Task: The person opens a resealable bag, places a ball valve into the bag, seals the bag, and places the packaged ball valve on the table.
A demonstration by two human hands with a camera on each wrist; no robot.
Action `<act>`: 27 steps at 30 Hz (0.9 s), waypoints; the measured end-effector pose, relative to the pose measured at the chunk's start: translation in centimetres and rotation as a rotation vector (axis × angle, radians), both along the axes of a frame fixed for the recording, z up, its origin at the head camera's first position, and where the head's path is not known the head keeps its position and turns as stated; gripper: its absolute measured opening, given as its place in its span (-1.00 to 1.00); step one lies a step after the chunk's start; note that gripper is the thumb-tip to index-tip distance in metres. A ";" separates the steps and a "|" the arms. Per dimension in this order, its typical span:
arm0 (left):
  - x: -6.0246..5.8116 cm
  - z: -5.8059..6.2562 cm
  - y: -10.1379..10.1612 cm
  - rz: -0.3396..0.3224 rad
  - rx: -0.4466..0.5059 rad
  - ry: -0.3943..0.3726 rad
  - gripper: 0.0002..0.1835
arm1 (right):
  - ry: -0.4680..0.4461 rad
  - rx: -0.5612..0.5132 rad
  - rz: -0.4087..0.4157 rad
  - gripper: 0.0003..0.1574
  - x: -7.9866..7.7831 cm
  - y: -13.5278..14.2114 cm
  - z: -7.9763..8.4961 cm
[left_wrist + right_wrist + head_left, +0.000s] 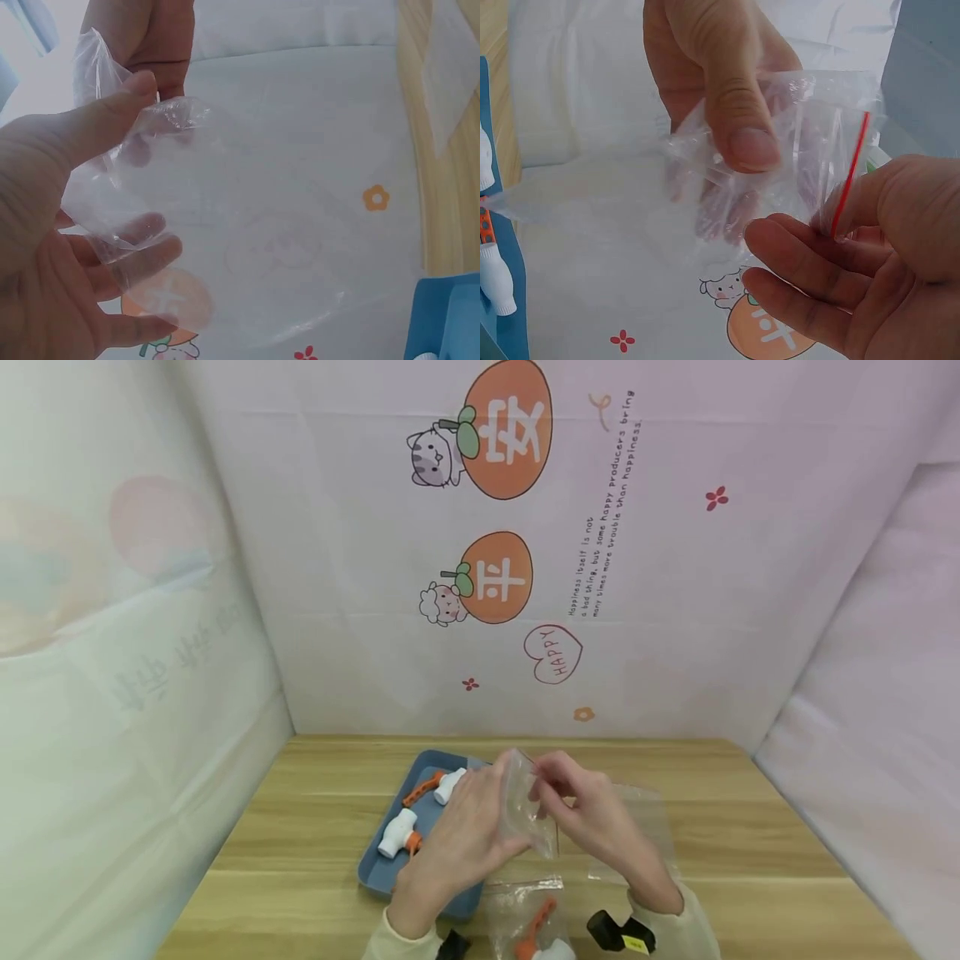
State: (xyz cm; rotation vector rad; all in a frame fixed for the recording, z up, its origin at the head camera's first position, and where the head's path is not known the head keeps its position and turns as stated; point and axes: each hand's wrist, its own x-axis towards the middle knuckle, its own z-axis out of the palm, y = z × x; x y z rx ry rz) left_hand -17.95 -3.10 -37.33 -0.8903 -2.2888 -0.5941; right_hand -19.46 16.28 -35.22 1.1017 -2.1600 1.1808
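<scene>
While both hands are hovering over the table point(315, 827), the left hand point(461, 839) and right hand point(600, 822) are pinching a clear bag point(528, 810) between them, thumbs clamping its top edge, its mouth pointing up, beside the blue tray point(375, 877).

Bright, even, soft light — shadows faint. The head view bends at its edges and looks slightly hazy; both wrist views blur the near fingers — mild glare on the plastic bag point(780, 150).

Pale wooden worktop point(315, 827), hemmed on three sides by white cartoon-printed cloth walls point(360, 568); soft, even light.
</scene>
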 end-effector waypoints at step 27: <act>0.0 -0.8 -6.7 0.095 -0.037 -0.004 0.09 | 0.018 0.156 0.022 -0.74 -0.2 0.6 -0.4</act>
